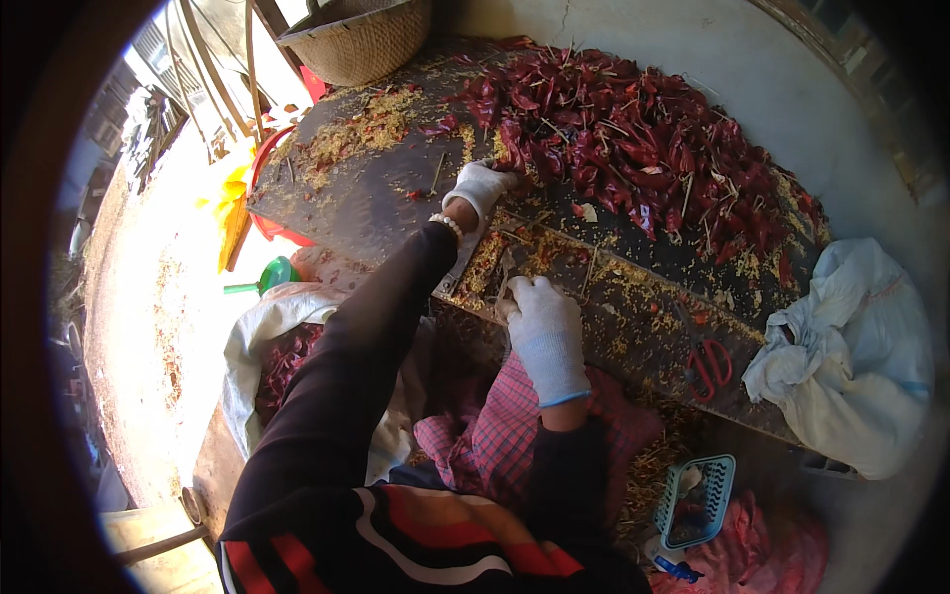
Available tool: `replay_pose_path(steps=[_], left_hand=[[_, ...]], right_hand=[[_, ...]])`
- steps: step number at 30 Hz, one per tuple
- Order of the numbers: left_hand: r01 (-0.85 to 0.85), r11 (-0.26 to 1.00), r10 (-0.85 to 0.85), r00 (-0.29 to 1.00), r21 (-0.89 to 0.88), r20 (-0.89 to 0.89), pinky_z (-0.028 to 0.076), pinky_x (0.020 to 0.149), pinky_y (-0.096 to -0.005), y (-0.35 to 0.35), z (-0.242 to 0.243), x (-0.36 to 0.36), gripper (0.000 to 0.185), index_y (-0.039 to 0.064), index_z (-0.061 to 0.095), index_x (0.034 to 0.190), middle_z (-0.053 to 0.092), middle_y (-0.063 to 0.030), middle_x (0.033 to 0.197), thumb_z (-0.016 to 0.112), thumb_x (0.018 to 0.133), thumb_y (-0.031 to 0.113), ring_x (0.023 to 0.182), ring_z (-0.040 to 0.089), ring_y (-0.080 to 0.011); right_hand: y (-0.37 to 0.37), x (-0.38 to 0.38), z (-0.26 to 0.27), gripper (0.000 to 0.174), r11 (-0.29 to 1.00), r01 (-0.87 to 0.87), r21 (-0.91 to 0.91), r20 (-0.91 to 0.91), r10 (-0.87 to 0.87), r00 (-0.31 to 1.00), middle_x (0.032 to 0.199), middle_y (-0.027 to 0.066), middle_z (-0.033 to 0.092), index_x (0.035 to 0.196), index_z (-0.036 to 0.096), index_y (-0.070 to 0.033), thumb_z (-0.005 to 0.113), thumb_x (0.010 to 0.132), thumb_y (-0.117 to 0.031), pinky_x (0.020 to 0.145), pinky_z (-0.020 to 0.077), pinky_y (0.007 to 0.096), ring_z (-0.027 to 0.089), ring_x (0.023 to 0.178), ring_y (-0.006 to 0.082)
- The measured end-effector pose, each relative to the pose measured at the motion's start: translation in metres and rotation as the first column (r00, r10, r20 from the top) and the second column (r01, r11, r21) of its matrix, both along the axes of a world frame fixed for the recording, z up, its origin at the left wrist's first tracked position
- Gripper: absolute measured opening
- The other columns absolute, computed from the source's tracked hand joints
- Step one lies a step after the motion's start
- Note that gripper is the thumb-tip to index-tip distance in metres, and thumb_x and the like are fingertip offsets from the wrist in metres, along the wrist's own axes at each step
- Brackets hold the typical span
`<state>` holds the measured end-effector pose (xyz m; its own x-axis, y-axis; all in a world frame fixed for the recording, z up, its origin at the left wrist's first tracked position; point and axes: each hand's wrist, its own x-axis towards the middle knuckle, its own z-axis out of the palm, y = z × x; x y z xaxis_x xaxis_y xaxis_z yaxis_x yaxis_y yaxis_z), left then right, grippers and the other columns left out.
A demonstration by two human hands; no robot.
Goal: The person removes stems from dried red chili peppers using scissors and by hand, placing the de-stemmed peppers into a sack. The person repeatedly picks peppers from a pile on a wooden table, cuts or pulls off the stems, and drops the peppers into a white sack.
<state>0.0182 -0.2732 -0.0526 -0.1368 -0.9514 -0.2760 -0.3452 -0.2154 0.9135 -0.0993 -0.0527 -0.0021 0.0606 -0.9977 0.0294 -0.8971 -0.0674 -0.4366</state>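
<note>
My left hand (pixel 484 185), in a white knit glove with a beaded bracelet at the wrist, reaches to the near edge of a pile of dried red chili peppers (pixel 608 141). Its fingertips meet the peppers there, and whether they grip one is hidden. My right hand (pixel 547 327), gloved too, is at the table's front edge with bent fingers. Something thin and brownish is by its fingertips, too unclear to name. Between the hands, a metal strip (pixel 464 260) lies among yellow seeds (pixel 482 276) and pepper scraps on the dark tabletop (pixel 364 189).
Red-handled scissors (pixel 709 371) lie right of my right hand. A white woven sack (pixel 853 349) rests at the table's right end. An open sack (pixel 241 364) of red peppers stands left. A woven basket (pixel 364 44) sits behind; a blue plastic basket (pixel 701 497) stands low right.
</note>
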Motion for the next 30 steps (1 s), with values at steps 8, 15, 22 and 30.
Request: replay_pose_path(steps=[8,15,22,30], left_hand=[[0.449,0.848,-0.199,0.761,0.280,-0.617,0.026,0.042,-0.0233,0.065,0.017,0.075,0.011,0.009,0.073,0.093,0.047,0.0057,0.057,0.069,0.095,0.018,0.045,0.038,-0.0047],[0.534,0.808,-0.306,0.742,0.250,-0.596,0.027,0.041,-0.0211,0.119,0.045,0.088,0.019,0.009,0.070,0.099,0.053,0.0050,0.061,0.068,0.098,0.028,0.044,0.040,-0.0028],[0.287,0.958,-0.197,0.575,-0.029,-0.794,0.031,0.049,-0.0213,0.137,0.027,0.096,0.063,0.007,0.063,0.128,0.054,0.0045,0.069,0.069,0.092,0.057,0.057,0.046,-0.0039],[0.144,0.983,-0.179,0.591,-0.116,-0.787,0.055,0.081,-0.0307,0.176,0.053,0.085,0.056,0.003,0.059,0.131,0.067,-0.0056,0.106,0.081,0.086,0.029,0.089,0.066,-0.0161]], right_hand=[[-0.009,0.001,0.015,0.050,0.914,0.166,-0.370,0.151,-0.117,0.982,0.136,0.0184,0.056,0.136,0.057,-0.010,0.070,0.088,-0.005,0.096,0.0543,0.0456,0.061,0.117,0.0382],[-0.009,0.007,-0.004,0.035,0.926,0.079,-0.368,0.298,0.037,0.954,0.122,0.0174,0.065,0.126,0.065,-0.006,0.069,0.091,-0.006,0.090,0.0555,0.0400,0.065,0.107,0.0354],[-0.006,0.020,-0.013,0.031,0.980,0.132,0.148,0.901,-0.189,0.390,0.095,0.0024,0.069,0.119,0.066,0.002,0.065,0.102,-0.023,0.070,0.0533,0.0262,0.065,0.076,0.0114],[0.001,0.031,-0.001,0.025,0.935,-0.151,0.319,0.893,-0.244,0.378,0.085,0.0008,0.068,0.104,0.068,0.001,0.064,0.102,-0.024,0.064,0.0515,0.0251,0.062,0.075,0.0075]])
